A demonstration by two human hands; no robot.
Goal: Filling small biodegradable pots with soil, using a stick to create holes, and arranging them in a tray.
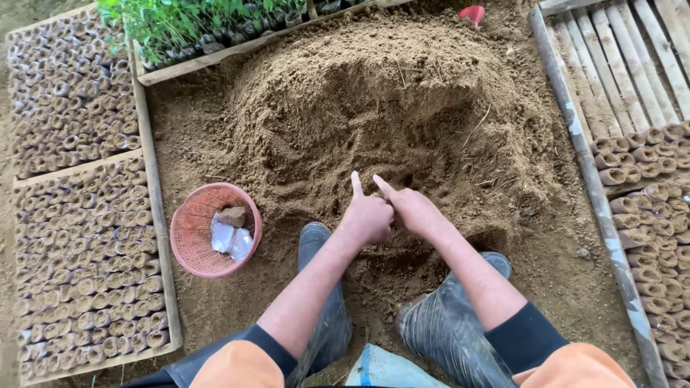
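Note:
My left hand and my right hand meet at the near foot of a big mound of loose brown soil. Each has its index finger stretched out and the other fingers curled. The two hands touch, and anything held between them is hidden. Both rest on the soil just above my dark rubber boots, which stand in the dirt.
A pink plastic basket with clear small bags and a clod sits left of my hands. Wooden-framed beds of soil-filled pots line the left, and more pots lie right under a slatted rack. Green seedlings and a red scoop are beyond the mound.

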